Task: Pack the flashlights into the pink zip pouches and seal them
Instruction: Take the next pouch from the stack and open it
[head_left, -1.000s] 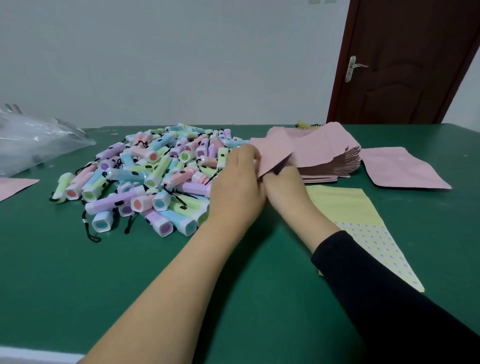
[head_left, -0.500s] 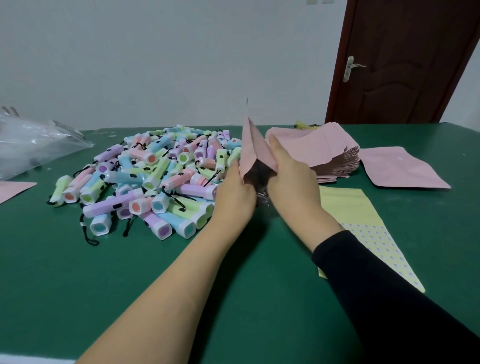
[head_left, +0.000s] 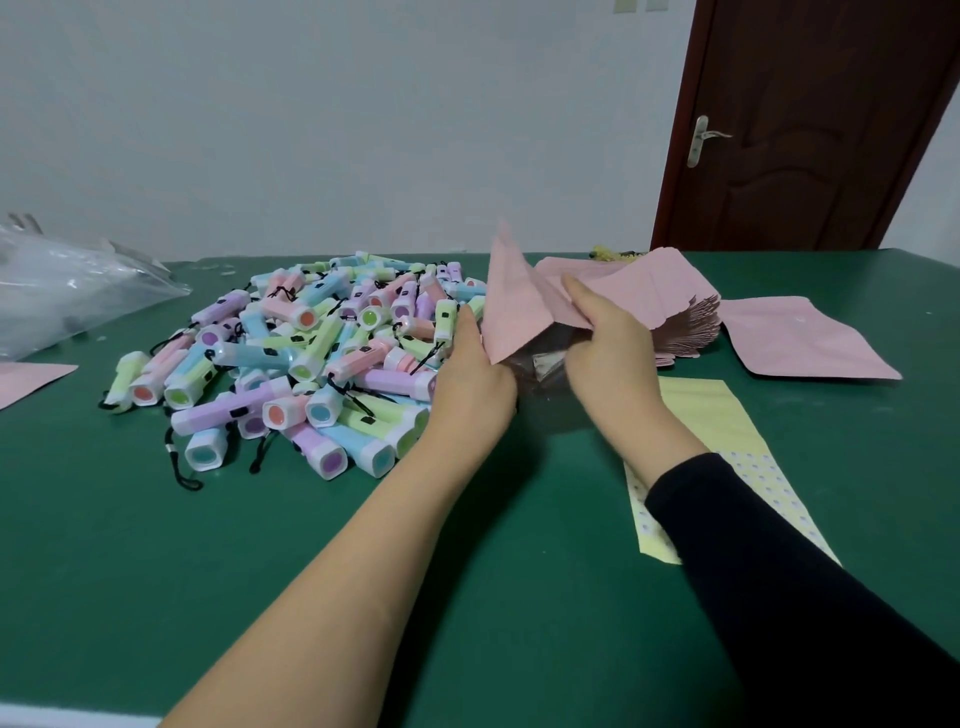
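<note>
Pink film stands up between both hands: one pouch (head_left: 519, 306), its mouth pulled apart, with a clear panel showing low down between the wrists. Whether anything is inside cannot be told. The left hand (head_left: 472, 374) grips the pouch's left edge, fingers reaching up along it. The right hand (head_left: 608, 353) grips the right side, fingers curled over the pink film. Neither hand holds a flashlight.

The flashlights (head_left: 311, 353) lie in a loose pastel heap just left of the left hand, the nearest ones touching or almost touching its fingers, black wrist cords trailing out. Just beyond the right hand sits a stack (head_left: 680, 317) of flat pink pouches, and further right a loose pouch (head_left: 800, 338) lies flat. Under the right wrist is a yellow sheet (head_left: 717, 415), dotted at its near end. Well left of the hands a clear plastic bag (head_left: 67, 291) rests on the green table (head_left: 208, 571); its contents are too blurred to tell.
</note>
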